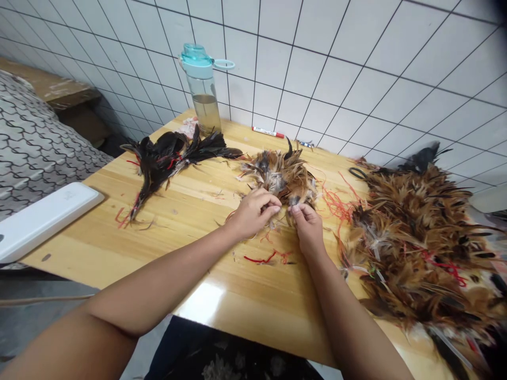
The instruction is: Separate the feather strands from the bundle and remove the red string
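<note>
A loose heap of brown feathers [291,177] with grey down lies mid-table, just beyond both hands. My left hand [255,212] is at its near edge, closed with thumb and forefinger together; whatever sits between the tips is too small to make out. Close by on the right, my right hand [308,226] pinches a small feather [295,201] with grey fluff at its base. Short red threads [263,258] and bits of down are scattered on the wood below the hands.
Black feathers [158,163] lie at left, before a water bottle [206,100]. A big mound of brown feather bundles [428,227] covers the right side beside tangled red thread [338,203]. A red-and-white marker [268,132] lies near the tiled wall. A white oblong device [51,216] is at the left edge.
</note>
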Demonstrator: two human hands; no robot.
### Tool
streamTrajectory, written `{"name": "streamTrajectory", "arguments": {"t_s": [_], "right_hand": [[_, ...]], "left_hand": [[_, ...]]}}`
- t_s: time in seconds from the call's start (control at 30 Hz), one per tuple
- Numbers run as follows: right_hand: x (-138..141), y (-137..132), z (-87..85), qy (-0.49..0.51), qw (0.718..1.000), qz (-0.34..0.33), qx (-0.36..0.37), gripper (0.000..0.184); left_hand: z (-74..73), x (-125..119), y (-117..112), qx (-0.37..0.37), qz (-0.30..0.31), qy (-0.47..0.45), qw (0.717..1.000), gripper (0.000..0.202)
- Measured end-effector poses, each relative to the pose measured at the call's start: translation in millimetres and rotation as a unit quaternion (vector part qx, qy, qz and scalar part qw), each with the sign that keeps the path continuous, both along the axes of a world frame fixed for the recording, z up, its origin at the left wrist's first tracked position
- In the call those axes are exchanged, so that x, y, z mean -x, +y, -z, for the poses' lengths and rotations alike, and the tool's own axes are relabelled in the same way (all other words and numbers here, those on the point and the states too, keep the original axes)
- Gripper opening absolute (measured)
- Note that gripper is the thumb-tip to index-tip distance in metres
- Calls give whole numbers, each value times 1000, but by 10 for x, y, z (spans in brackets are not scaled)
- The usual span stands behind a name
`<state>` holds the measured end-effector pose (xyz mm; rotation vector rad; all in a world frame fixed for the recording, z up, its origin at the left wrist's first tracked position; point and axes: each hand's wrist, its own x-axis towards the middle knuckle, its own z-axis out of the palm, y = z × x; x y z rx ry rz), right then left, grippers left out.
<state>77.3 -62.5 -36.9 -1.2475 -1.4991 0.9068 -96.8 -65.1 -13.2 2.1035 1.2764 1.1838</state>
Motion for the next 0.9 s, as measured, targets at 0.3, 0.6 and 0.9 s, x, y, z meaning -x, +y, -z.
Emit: {"name": "streamTrajectory", "arguments": {"t_s": [0.3,0.6,0.9], "right_hand": [[110,-61,5,-94,994,-43,-21,24],[90,-31,-19,-33,998,-44,24,25],[73,-11,-9,11,997,-40,60,26]], "left_hand": [[152,-20,52,177,19,-104,978,23],[160,-39,41,259,11,-248,933,30],[58,-61,19,274,8,-368,889,35]]}}
